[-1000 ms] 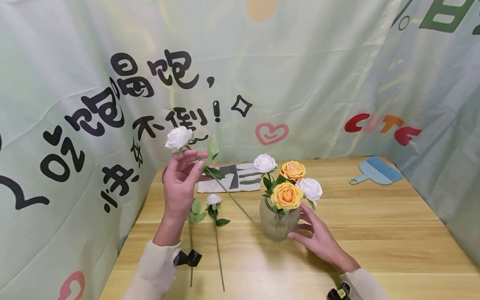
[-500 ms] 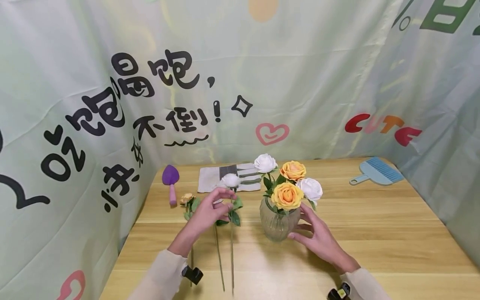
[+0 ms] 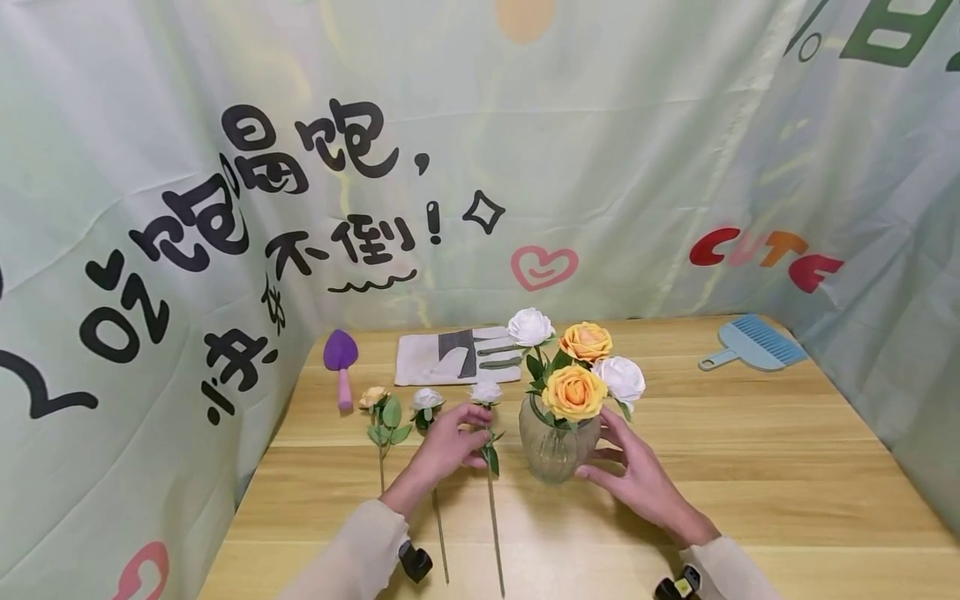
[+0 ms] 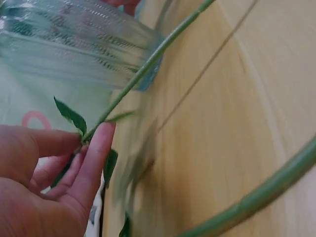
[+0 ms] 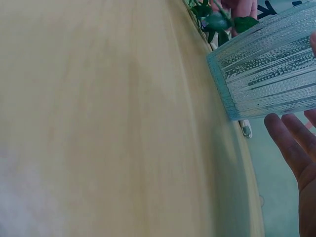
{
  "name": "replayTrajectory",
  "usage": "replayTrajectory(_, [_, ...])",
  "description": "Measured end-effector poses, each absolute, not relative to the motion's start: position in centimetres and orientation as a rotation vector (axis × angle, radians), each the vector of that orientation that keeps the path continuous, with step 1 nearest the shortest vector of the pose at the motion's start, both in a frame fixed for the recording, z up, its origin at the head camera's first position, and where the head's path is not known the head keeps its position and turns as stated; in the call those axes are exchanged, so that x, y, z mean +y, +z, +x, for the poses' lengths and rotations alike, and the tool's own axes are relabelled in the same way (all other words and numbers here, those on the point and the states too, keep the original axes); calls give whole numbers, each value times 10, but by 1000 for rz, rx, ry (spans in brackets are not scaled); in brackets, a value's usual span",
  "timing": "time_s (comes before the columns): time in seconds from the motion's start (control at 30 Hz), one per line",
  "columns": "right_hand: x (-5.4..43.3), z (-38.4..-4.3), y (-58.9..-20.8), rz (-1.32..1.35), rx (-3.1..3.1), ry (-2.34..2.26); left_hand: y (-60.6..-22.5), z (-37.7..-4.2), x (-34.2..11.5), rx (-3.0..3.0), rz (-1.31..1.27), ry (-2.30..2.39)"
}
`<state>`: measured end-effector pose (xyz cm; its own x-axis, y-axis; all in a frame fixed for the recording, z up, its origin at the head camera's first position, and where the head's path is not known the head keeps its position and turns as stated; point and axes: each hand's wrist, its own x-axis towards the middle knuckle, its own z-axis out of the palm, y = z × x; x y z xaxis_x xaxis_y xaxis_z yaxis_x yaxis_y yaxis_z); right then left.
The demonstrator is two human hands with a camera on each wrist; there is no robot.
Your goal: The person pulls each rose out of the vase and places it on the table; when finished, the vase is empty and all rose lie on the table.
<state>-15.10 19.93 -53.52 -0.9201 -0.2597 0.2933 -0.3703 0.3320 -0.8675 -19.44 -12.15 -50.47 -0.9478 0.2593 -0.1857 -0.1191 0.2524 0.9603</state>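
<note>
In the head view my left hand [image 3: 454,443] pinches the stem of a white rose [image 3: 486,392] between thumb and fingers, just at its leaves. The rose's long green stem [image 4: 148,64] runs down toward the front of the table. My right hand [image 3: 637,477] holds the right side of a ribbed glass vase [image 3: 551,450], with thumb and fingers spread around it. Two orange roses [image 3: 574,392] and two white roses [image 3: 621,379] stand in this vase. Another white rose [image 3: 428,399] lies on the table, partly hidden behind my left hand.
A smaller orange rose [image 3: 374,397] lies at the left, below a purple trowel [image 3: 341,350] with a pink handle. Folded work gloves [image 3: 423,358] lie at the back of the wooden table [image 3: 750,467]. A blue dustpan-like comb tool [image 3: 757,342] rests at the back right.
My left hand has brought the white rose down from the upper left and across to the right, near the vase. My right hand and the vase have stayed in place.
</note>
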Motion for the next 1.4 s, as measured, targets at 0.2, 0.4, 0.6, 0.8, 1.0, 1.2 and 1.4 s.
replayTrajectory(0.2, [200, -151, -536, 616, -2456, 1681, -508, -192, -113, 2258, 68, 1687])
replayTrajectory(0.4, [200, -151, -535, 633, -2440, 1684, -512, -192, -112, 2227, 67, 1650])
replayTrajectory(0.6, [200, -151, -535, 644, -2435, 1688, -514, -193, -114, 2234, 64, 1634])
replayTrajectory(0.8, [200, -151, -535, 641, -2437, 1683, -515, -198, -118, 2286, 84, 1588])
replayTrajectory(1.0, [200, -150, -535, 630, -2445, 1679, -516, -202, -122, 2307, 120, 1551])
replayTrajectory(1.2, [201, -150, -536, 628, -2446, 1672, -513, -201, -128, 2323, 121, 1594])
replayTrajectory(1.4, [201, -151, -536, 629, -2441, 1678, -501, -198, -133, 2542, 182, 1488])
